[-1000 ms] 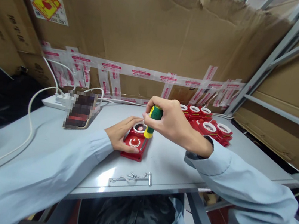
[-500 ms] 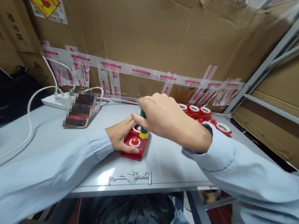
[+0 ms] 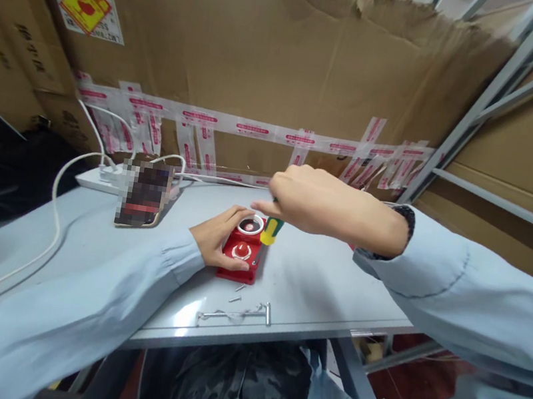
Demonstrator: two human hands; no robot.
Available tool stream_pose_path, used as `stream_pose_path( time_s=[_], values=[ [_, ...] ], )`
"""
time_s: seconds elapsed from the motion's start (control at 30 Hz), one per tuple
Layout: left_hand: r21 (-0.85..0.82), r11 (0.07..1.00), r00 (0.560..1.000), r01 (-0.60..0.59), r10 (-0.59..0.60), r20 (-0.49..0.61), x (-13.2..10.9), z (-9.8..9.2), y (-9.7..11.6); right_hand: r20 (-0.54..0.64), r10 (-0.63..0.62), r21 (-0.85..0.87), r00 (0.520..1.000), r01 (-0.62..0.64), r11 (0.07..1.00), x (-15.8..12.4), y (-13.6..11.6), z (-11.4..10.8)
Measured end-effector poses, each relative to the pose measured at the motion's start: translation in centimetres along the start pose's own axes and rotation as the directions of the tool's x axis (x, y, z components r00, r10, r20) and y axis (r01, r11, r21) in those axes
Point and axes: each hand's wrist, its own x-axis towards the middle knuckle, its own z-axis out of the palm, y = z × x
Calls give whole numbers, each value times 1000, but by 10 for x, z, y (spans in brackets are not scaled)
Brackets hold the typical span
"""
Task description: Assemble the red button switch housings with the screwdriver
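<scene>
A red plastic unit (image 3: 241, 259) with a white ring and a red button lies on the grey table (image 3: 313, 288). My left hand (image 3: 217, 239) rests on its left side, fingers curled over it, holding it down. My right hand (image 3: 309, 199) is closed around a green and yellow screwdriver (image 3: 272, 229), which points down at the unit's right edge. Several small screws (image 3: 236, 292) lie loose on the table just in front of the unit.
A blurred phone (image 3: 143, 195) and a white power strip (image 3: 97, 179) with cables sit at the back left. Taped cardboard walls the table's back. A metal shelf frame (image 3: 464, 130) rises at the right. Dark bags lie at the far left.
My right hand has rolled over the screwdriver and now hides most of its handle. My right arm has risen and covers the red parts at the back right. Two screws now lie nearer the unit.
</scene>
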Motion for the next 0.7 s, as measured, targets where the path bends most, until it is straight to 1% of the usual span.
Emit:
stream_pose_path(
  time_s=[0.07,0.13,0.17,0.2,0.23,0.3,0.33,0.37,0.4,0.47,0.53,0.57,0.6,0.63,0.7],
  values=[
    [7,1000,1000,0,0,-7,-1,1,-2,-53,-166,74,985,170,983,0,1,1],
    [12,1000,1000,-2,3,-13,-2,1,-5,-70,-324,147,944,331,932,-2,2,0],
    [14,1000,1000,-5,5,-16,-2,1,-6,-61,-370,176,927,375,910,-2,2,0],
    [13,1000,1000,-9,9,-15,-2,1,-6,-44,-382,195,923,382,903,-3,1,0],
    [8,1000,1000,-15,15,-11,-1,0,-6,-33,-350,199,936,350,916,-4,1,1],
    [0,1000,1000,-14,14,-1,0,0,-5,-52,-211,174,976,217,961,-3,1,4],
    [-1,1000,1000,-11,11,1,0,0,-5,-79,-146,168,986,157,973,-2,1,6],
    [-1,1000,1000,-7,7,0,0,0,-4,-106,-110,175,988,127,976,-1,1,8],
    [1,1000,1000,-4,4,-4,0,0,-4,-126,-115,198,985,138,970,0,2,10],
    [10,1000,1000,-11,11,-18,0,1,-4,-148,-223,271,964,256,928,1,3,10],
    [21,1000,999,-20,21,-32,-1,1,-5,-133,-325,333,936,351,875,1,3,8],
    [27,999,999,-21,22,-33,-1,1,-6,-113,-336,346,935,354,869,1,3,7],
    [29,999,999,-21,22,-29,-1,1,-6,-97,-309,345,946,323,881,1,2,6],
    [28,999,1000,-19,20,-22,-1,1,-6,-89,-255,334,963,270,903,0,2,6],
    [18,1000,1000,-19,19,-9,-1,0,-5,-102,-149,314,984,174,933,0,0,6]
  ],
)
